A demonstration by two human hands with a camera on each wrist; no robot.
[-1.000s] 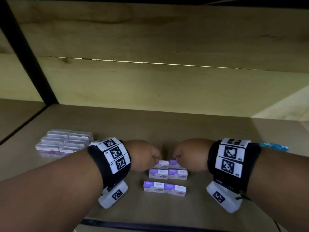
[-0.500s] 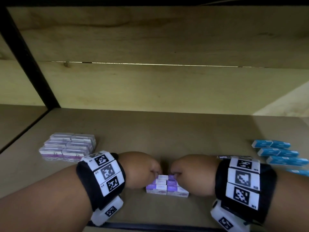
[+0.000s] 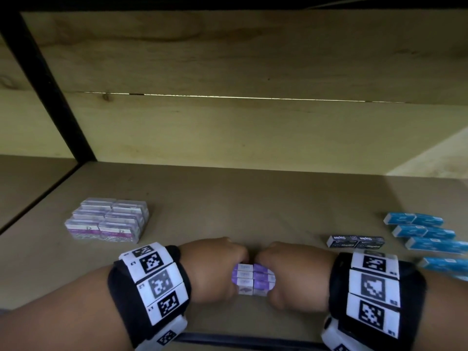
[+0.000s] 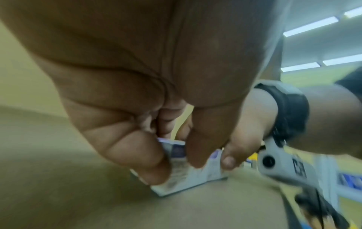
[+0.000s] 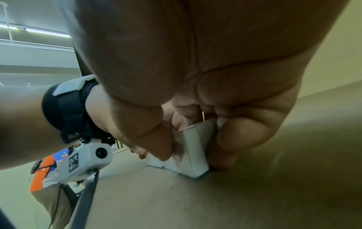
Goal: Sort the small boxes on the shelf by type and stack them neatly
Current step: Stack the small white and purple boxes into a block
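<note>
A tight block of small purple-and-white boxes [image 3: 253,279] sits near the shelf's front edge, squeezed between both hands. My left hand [image 3: 215,269] grips the block's left end with curled fingers; thumb and fingers [image 4: 152,161] clamp the purple-and-white boxes [image 4: 188,178] in the left wrist view. My right hand [image 3: 291,272] grips the right end, where the purple-and-white boxes [image 5: 192,148] show a white side pinched between thumb and fingers [image 5: 225,139]. The far side of the block is hidden by the knuckles.
A stacked group of white-and-purple boxes [image 3: 109,220] stands at the left of the wooden shelf board [image 3: 240,206]. Two dark staple boxes [image 3: 355,241] and several blue boxes [image 3: 425,234] lie at the right. A black upright post [image 3: 48,79] stands back left.
The separate rows of purple boxes have been pushed together into one block. Both hands have drawn back toward the front edge with the block between them.
</note>
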